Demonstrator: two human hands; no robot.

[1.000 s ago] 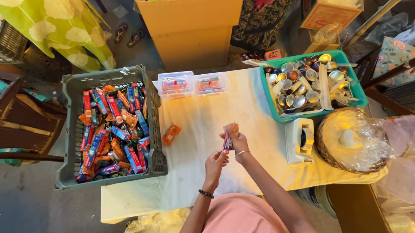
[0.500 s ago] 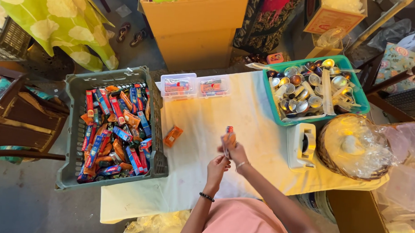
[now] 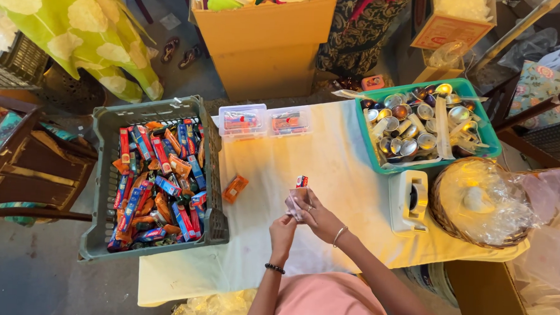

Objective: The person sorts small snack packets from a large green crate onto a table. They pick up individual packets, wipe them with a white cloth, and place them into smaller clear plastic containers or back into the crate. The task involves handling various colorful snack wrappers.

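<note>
small packet | both grips closed on it (wrapper probably clear)

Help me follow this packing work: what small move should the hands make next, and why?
Probably push the small packet fully down into the clear bag: both the left hand and right hand hold the bag, and the packet's top pokes out above it.

One head camera looks almost straight down from above the person, fairly high, facing the cloth-covered surface with the hands near the lower centre.
</note>
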